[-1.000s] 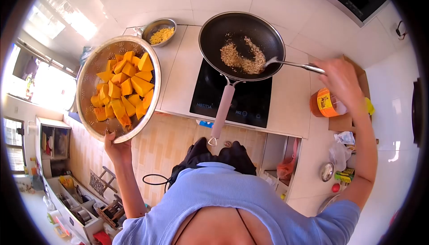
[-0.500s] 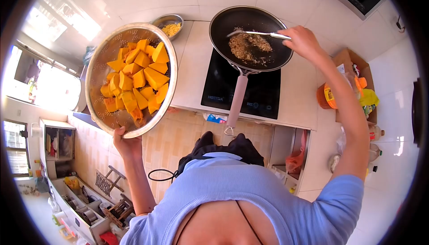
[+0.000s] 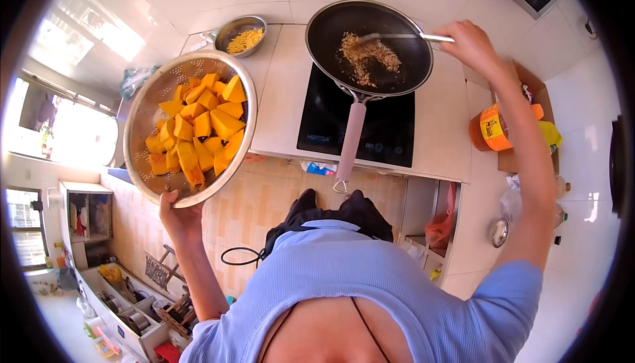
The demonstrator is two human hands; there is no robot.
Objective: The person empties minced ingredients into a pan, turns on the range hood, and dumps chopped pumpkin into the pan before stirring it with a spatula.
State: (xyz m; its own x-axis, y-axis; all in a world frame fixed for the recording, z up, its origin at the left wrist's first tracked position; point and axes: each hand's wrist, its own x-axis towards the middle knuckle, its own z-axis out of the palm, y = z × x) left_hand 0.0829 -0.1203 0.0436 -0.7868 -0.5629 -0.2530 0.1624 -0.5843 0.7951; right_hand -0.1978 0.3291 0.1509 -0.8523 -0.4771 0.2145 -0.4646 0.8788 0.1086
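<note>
My left hand (image 3: 180, 219) grips the near rim of a metal colander (image 3: 135, 158), which is tilted toward me in the air left of the stove. Orange pumpkin chunks (image 3: 198, 125) fill its middle. At the upper right, my right hand (image 3: 468, 44) is closed round the handle of a metal spatula (image 3: 403, 35). The spatula's blade lies in a black frying pan (image 3: 331, 65), touching brown minced bits (image 3: 378, 50) spread over the bottom. The pan rests on a black induction cooker (image 3: 324, 118), its pink handle (image 3: 352, 139) pointing toward me.
Behind the colander stands a metal bowl (image 3: 228, 30) of small yellow pieces. A bottle with an orange label (image 3: 493, 128) and a cardboard box (image 3: 539, 91) are on the right counter. A small wooden chair (image 3: 161, 269) and open drawers (image 3: 126, 310) stand lower left.
The colander has moved slightly down and left in view, the chunks still inside. My right hand has shifted right and up, and the spatula has moved the brown bits into a different shape.
</note>
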